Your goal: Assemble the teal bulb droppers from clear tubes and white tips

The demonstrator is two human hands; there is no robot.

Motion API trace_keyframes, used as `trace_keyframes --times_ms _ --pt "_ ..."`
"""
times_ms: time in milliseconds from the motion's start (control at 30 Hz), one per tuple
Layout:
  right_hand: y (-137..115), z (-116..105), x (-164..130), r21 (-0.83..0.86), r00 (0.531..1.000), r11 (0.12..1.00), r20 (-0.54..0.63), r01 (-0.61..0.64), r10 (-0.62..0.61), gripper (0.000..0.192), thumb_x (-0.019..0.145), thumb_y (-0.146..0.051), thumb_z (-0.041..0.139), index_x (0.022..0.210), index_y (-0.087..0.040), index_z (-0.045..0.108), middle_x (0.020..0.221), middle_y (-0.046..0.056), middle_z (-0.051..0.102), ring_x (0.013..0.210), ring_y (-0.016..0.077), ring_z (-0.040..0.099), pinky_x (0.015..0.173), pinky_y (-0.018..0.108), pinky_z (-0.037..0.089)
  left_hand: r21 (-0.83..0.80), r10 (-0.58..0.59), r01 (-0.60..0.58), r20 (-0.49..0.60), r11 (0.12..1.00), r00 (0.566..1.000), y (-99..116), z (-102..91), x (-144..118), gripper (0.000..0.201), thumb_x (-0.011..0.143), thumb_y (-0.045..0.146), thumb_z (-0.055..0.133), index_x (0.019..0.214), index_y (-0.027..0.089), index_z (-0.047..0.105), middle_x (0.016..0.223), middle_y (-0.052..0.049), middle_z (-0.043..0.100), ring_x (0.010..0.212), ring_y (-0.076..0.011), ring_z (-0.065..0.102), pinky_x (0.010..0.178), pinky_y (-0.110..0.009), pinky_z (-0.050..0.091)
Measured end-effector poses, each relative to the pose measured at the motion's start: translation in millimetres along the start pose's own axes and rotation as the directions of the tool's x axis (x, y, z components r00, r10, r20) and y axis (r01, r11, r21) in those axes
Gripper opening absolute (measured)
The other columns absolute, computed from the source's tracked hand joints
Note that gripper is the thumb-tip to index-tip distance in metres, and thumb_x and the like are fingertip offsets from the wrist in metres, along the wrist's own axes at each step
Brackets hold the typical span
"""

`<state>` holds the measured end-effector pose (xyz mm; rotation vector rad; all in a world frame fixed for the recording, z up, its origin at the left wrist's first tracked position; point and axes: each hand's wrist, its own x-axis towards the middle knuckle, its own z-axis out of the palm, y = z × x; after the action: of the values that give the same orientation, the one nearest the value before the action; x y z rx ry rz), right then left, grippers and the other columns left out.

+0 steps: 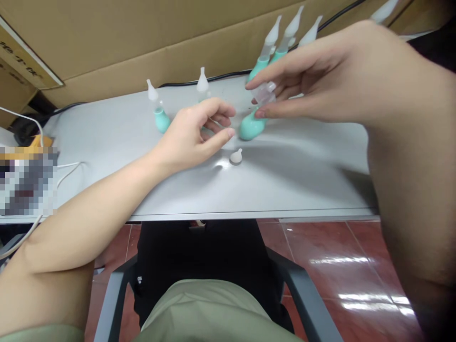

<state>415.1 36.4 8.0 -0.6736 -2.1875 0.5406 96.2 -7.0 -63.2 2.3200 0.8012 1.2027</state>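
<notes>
My right hand [295, 85] has its thumb and fingers around the clear plastic neck of a nasal aspirator [251, 127]. Its teal bulb leans to the left, on or just above the table, and no white tip is on its clear part. My left hand [204, 133] is just left of that bulb, fingers curved and thumb apart, with nothing visible in it. On the table below the bulb lies a small white soft tip [236, 156]. Another nasal aspirator [203, 81], with a white tip, stands partly hidden behind my left hand.
One tipped aspirator [162, 120] stands at the left. Several more aspirators [263, 59] stand at the back right, partly behind my right hand. A black cable [221, 76] runs along the cardboard [135, 33] behind the grey table [185, 194]. White cables hang at the left.
</notes>
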Motion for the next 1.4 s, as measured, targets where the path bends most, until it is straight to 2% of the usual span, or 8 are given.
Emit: trace_keyframes --times_ms 167,267,467,700,833,967,1167,1400 --pt "-34 30 3 0.387 0.977 0.921 -0.174 -0.047 0.123 0.046 0.083 -0.01 0.119 0.115 -0.04 0.108 0.097 -0.009 0.093 0.085 0.0046 0.081 0.086 0.011 0.071 -0.011 -0.114 0.114 -0.01 0.993 0.993 -14 6.4 6 0.054 0.112 0.048 0.102 0.159 0.033 0.081 0.149 -0.009 0.088 0.122 -0.0254 0.092 0.074 -0.025 0.071" --pt "-44 47 5 0.474 0.965 0.88 -0.215 -0.033 0.152 0.047 0.069 -0.023 0.13 0.106 -0.04 0.106 0.092 -0.006 0.091 0.091 0.0144 0.087 0.087 0.024 0.077 -0.012 -0.098 0.098 0.023 0.995 0.995 -15 10.2 6 0.042 0.119 0.05 0.096 0.156 0.035 0.082 0.134 -0.004 0.088 0.108 -0.022 0.092 0.083 -0.031 0.076" --pt "-38 63 6 0.613 0.94 0.789 -0.234 -0.054 0.246 0.048 0.069 -0.029 0.131 0.108 -0.028 0.103 0.091 -0.002 0.09 0.084 0.0146 0.083 0.084 0.029 0.074 -0.008 -0.113 0.113 0.022 0.994 0.993 -17 15.2 5 0.019 0.129 0.046 0.081 0.144 0.034 0.082 0.1 0.002 0.075 0.079 -0.0163 0.082 0.076 -0.032 0.07" --pt "-35 71 11 0.651 0.923 0.756 -0.242 -0.074 0.299 0.036 0.08 -0.044 0.129 0.097 -0.031 0.1 0.088 0.001 0.09 0.077 0.017 0.076 0.068 0.035 0.055 -0.134 -0.249 0.259 0.084 0.957 0.965 4 6.5 9 0.009 0.127 0.033 0.072 0.12 0.028 0.075 0.091 0.001 0.069 0.08 -0.0165 0.072 0.071 -0.031 0.061" --pt "-33 70 10 0.62 0.925 0.773 -0.203 -0.133 0.322 0.026 0.089 -0.028 0.12 0.087 -0.035 0.095 0.089 0.002 0.087 0.08 0.021 0.077 0.069 0.038 0.056 -0.261 -0.378 0.416 0.186 0.871 0.907 24 2.6 11 0.007 0.117 0.019 0.07 0.113 0.024 0.069 0.094 -0.001 0.069 0.078 -0.0165 0.071 0.07 -0.034 0.06" --pt "-33 70 9 0.611 0.911 0.775 -0.21 -0.162 0.355 0.027 0.095 -0.017 0.11 0.086 -0.032 0.089 0.086 0.002 0.086 0.084 0.0238 0.081 0.073 0.038 0.059 -0.336 -0.369 0.43 0.233 0.838 0.9 29 3.1 12 0.007 0.118 0.018 0.068 0.113 0.023 0.07 0.096 -0.002 0.068 0.073 -0.0129 0.067 0.067 -0.031 0.057" --pt "-36 69 9 0.639 0.918 0.742 -0.138 -0.205 0.372 0.042 0.094 -0.022 0.115 0.089 -0.031 0.074 0.096 0.001 0.088 0.083 0.0204 0.077 0.079 0.038 0.064 -0.408 -0.331 0.411 0.254 0.815 0.909 27 6.0 12 0.027 0.134 0.049 0.065 0.122 0.026 0.071 0.099 -0.001 0.068 0.075 -0.0119 0.069 0.063 -0.026 0.059" --pt "-41 73 9 0.59 0.93 0.791 -0.175 -0.163 0.322 0.047 0.095 -0.024 0.115 0.087 -0.03 0.068 0.096 0.0 0.085 0.084 0.0202 0.079 0.079 0.038 0.065 -0.466 -0.371 0.456 0.266 0.758 0.89 35 9.2 11 0.031 0.136 0.05 0.065 0.118 0.026 0.067 0.094 0.0 0.064 0.098 -0.0189 0.087 0.064 -0.022 0.059"
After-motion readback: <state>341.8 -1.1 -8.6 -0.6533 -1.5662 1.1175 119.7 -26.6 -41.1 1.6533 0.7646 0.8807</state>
